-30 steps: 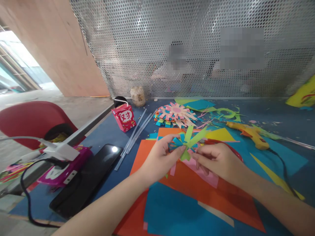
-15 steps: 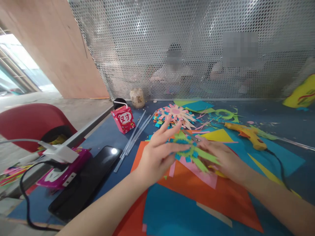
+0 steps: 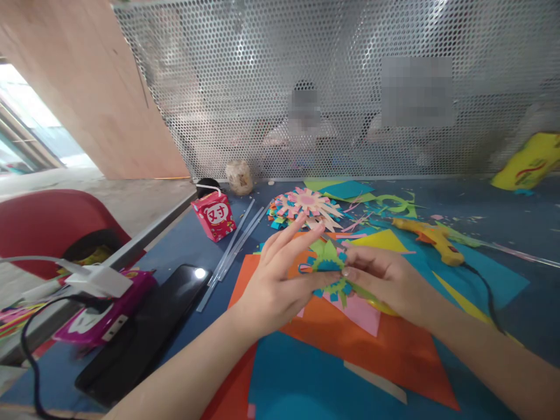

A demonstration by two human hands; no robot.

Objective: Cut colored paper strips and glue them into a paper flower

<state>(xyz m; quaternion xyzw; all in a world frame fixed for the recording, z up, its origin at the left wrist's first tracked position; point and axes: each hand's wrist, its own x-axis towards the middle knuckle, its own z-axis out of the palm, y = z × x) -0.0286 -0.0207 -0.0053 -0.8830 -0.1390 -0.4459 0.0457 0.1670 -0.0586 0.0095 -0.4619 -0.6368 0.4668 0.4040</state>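
A green and blue paper flower point(image 3: 331, 269) is held over the orange sheet point(image 3: 402, 350). My left hand point(image 3: 273, 280) grips its left side, with the index and middle fingers raised. On the right, my right hand point(image 3: 385, 280) pinches the flower's edge between thumb and fingers. Something yellow shows beneath my right hand, partly hidden by it. Behind my hands lies a pile of fringed paper flowers point(image 3: 306, 201), with a pink one on top. A pink paper piece point(image 3: 361, 316) rests on the orange sheet.
A yellow glue gun point(image 3: 431, 236) lies on the right. Clear sticks point(image 3: 236, 248), a red drink box point(image 3: 214, 217), a black phone point(image 3: 144, 332) and a magenta power strip point(image 3: 94, 321) are on the left. A perforated metal panel point(image 3: 245, 76) stands behind, with people beyond.
The flower has turned, and its long green strips no longer point out at lower right. My right hand has moved in closer to my left hand. The whole view has shifted slightly.
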